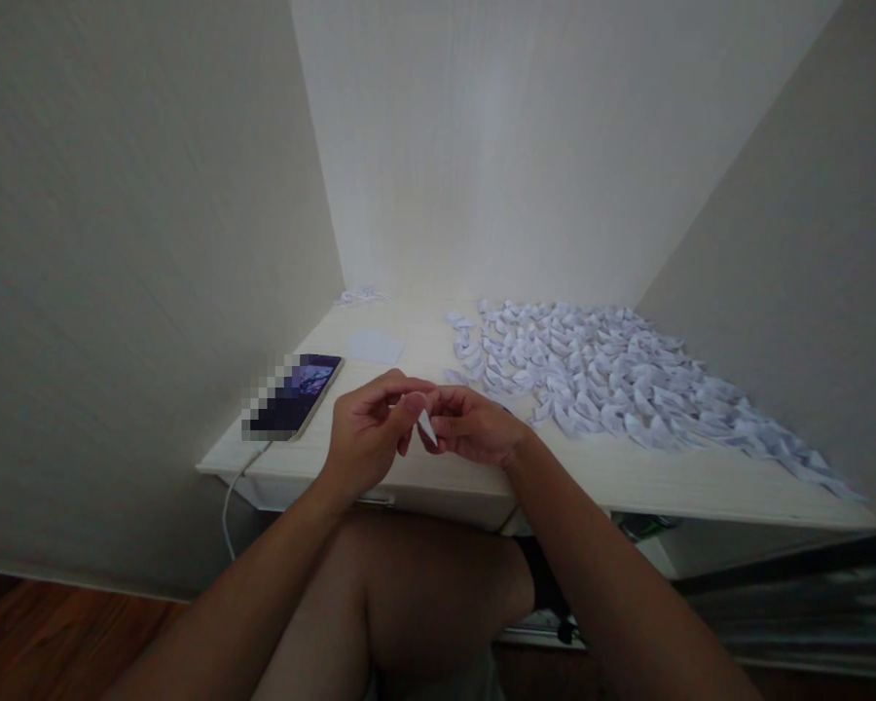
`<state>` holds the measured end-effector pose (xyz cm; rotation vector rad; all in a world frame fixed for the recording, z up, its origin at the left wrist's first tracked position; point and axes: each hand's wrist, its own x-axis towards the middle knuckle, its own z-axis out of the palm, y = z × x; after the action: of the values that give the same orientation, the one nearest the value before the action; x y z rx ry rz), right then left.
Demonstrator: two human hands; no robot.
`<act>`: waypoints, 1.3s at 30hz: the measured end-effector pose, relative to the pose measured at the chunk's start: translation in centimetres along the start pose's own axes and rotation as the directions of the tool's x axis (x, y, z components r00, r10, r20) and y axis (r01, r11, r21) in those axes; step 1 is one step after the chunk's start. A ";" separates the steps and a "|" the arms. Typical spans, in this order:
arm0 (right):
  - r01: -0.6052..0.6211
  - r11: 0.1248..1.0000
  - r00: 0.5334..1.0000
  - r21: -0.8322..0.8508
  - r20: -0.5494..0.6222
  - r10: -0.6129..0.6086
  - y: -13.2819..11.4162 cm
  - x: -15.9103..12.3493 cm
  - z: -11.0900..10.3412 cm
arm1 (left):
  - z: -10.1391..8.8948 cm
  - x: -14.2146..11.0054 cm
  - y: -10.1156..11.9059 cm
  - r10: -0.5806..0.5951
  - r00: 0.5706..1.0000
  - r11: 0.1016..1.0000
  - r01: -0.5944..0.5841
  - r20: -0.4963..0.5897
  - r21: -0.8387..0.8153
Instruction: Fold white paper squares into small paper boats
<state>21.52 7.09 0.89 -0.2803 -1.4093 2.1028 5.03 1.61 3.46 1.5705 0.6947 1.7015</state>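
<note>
Both my hands meet above the front edge of a white desk (628, 472). My left hand (369, 433) and my right hand (474, 426) pinch a small folded white paper piece (426, 425) between their fingertips; its pointed end hangs down between them. Both hands are closed on it. A large spread of several similar folded white paper pieces (613, 375) covers the desk's right half, just beyond my right hand.
A phone (299, 392) with a lit screen lies at the desk's left, its white cable (232, 497) hanging over the edge. A flat paper sheet (375, 346) and a small paper heap (361, 295) lie farther back. Walls close in on three sides. My knee is below.
</note>
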 end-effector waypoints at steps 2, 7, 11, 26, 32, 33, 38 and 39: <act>-0.014 1.000 1.000 0.010 -0.007 0.014 0.1 0.0 -0.1 | 0.2 0.0 0.2 -0.004 0.999 1.000 0.005 -0.031 0.013; 0.009 0.999 0.997 0.054 -0.075 -0.005 -0.1 0.1 0.0 | -0.1 -0.1 0.4 -0.109 0.993 0.991 0.112 -0.041 0.071; -0.009 0.997 0.997 0.073 -0.079 0.015 -0.4 0.0 0.3 | -1.0 -0.1 0.0 -0.248 0.968 0.968 0.249 -0.031 0.015; -0.046 0.997 0.996 0.057 0.084 0.041 -0.4 -0.3 0.7 | -0.3 -0.4 -0.1 -0.385 0.916 0.903 0.399 0.112 -0.159; -0.051 0.992 0.995 0.112 0.094 0.040 -0.6 -0.5 0.9 | 0.3 -0.5 0.1 -0.356 0.931 0.917 0.365 0.087 -0.158; -0.049 0.993 0.994 0.104 0.105 0.038 -0.6 -0.5 0.9 | 0.4 -0.5 0.1 -0.367 0.925 0.910 0.379 0.103 -0.169; -0.063 0.995 0.992 0.083 0.117 0.053 -0.3 -0.5 0.8 | 0.7 -0.3 0.5 -0.411 0.897 0.880 0.437 0.163 -0.185; -0.070 0.994 0.991 0.082 0.117 0.060 -0.3 -0.5 0.8 | 0.7 -0.3 0.6 -0.416 0.894 0.878 0.442 0.164 -0.186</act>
<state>21.61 6.29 1.40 -0.1759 -1.3873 2.2579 5.65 0.98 3.80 1.2397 0.7065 1.2928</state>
